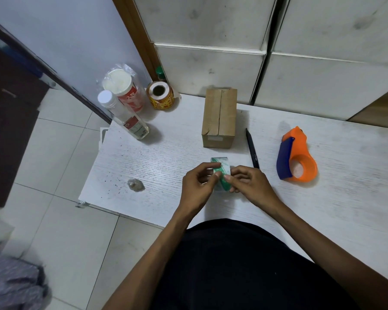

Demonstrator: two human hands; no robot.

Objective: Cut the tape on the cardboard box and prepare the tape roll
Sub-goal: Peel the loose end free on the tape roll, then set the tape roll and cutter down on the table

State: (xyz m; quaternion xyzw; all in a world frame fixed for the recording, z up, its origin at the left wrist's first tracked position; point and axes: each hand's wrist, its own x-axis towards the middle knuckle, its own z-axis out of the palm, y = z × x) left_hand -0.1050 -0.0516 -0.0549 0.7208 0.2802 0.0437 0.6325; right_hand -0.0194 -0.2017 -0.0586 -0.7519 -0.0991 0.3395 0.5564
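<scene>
A small brown cardboard box (219, 118) stands on the white table (157, 153), its top seam running away from me. In front of it I hold a tape roll with a green-and-white core (221, 167) upright over the table. My left hand (198, 182) grips its left side, thumb on the rim. My right hand (248, 182) pinches its right side with thumb and fingertips. An orange-and-blue tape dispenser (297, 156) lies to the right, with no roll in it. A black pen-like tool (252, 148) lies between box and dispenser.
At the table's back left stand a clear bottle (123, 116), a white-lidded canister in plastic wrap (124, 89) and a yellow label roll (160, 95). A crumpled clear scrap (134, 184) lies near the left front. White cabinets rise behind; tiled floor lies left.
</scene>
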